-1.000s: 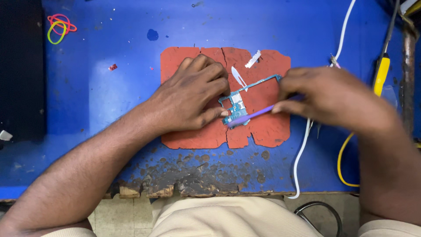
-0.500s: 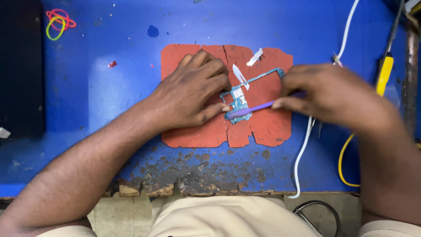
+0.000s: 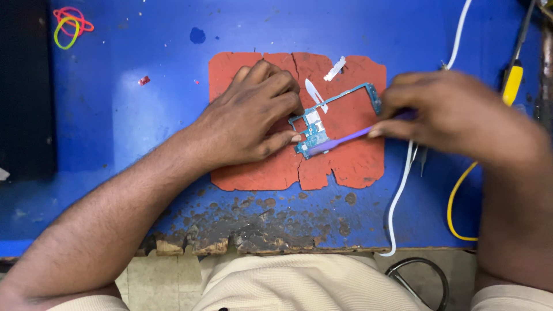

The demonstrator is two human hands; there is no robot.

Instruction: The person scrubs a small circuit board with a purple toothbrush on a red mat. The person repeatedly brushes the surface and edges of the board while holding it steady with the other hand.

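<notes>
at the centre of the frame, the left hand (image 3: 253, 118) lies flat with its fingers pinning the circuit board (image 3: 322, 124) steady on the red mat (image 3: 351, 167), while the right hand (image 3: 461, 115), curled around a purple brush (image 3: 340, 140), lays its tip on the board.

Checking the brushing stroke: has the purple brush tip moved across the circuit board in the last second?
Yes. The purple brush tip slid slightly left and down along the circuit board, judged against the red mat's crack.
</notes>
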